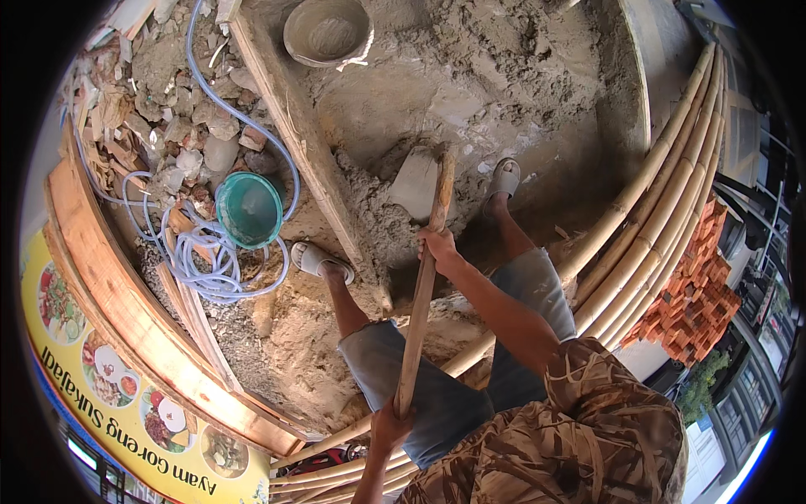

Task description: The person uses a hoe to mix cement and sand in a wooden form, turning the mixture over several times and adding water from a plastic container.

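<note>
Both hands grip the long wooden handle [420, 315] of a hoe. My left hand [387, 428] holds its lower end in the picture, near my thigh. Farther up the shaft, my right hand [437, 247] is closed around it near the head. The broad hoe blade [412, 183] rests in wet grey mortar [368, 201], which partly covers it. The mortar lies in a shallow mixing trough with a wooden side board [302, 138]. A round bucket [329, 31] with a rope handle, coated in mortar, stands at the trough's far end.
A green bucket [250, 210] of cloudy liquid stands left beside a coiled clear hose [214, 264] and rubble [189, 126]. Long planks [126, 271] lie farther left. Bamboo poles [655, 220] run along the right, with stacked red bricks [686, 290] beyond. My sandalled feet straddle the side board.
</note>
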A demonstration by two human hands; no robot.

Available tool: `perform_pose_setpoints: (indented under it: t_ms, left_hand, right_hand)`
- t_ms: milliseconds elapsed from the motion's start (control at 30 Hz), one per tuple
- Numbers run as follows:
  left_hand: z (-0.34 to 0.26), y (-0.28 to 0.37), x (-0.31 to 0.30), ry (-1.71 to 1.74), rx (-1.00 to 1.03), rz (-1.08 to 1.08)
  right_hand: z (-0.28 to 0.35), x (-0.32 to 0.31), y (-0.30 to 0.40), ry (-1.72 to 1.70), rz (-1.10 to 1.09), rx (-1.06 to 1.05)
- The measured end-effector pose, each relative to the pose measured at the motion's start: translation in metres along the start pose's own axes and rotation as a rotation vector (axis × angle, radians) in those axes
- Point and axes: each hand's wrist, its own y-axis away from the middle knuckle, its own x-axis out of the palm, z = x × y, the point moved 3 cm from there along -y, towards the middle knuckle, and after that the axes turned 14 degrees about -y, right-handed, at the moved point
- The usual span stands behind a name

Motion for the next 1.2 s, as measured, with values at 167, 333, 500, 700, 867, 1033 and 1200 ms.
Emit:
perform_pose_setpoints:
  t_ms: [167, 333, 500, 700, 867, 1033, 1200]
  left_hand:
    - [-0.107, -0.041, 0.002, 0.353, 0.174, 0.083]
    - [-0.192, -0.147, -0.013, 0.386, 0.239, 0.011]
    - [-0.160, -0.138, -0.022, 0.609, 0.097, 0.108]
    - [-0.098, -0.073, 0.004, 0.677, -0.066, 0.214]
    - [-0.090, -0.010, 0.000, 0.609, -0.100, 0.120]
    - [-0.077, 0.050, -0.018, 0.307, -0.015, 0.112]
    - [0.058, 0.105, -0.003, 0.159, -0.120, 0.130]
  right_hand:
    - [0.114, -0.004, -0.013, -0.071, 0.143, -0.201]
    - [0.227, 0.011, -0.116, 0.127, 0.039, -0.377]
    - [0.164, 0.044, -0.140, 0.332, 0.012, -0.312]
    - [0.024, 0.017, -0.134, 0.625, -0.033, -0.117]
    - [-0.014, 0.036, -0.056, 0.593, 0.140, 0.031]
    - [-0.006, 0.006, 0.013, 0.316, 0.020, 0.030]
    - [-0.063, -0.017, 0.117, 0.049, -0.093, -0.044]
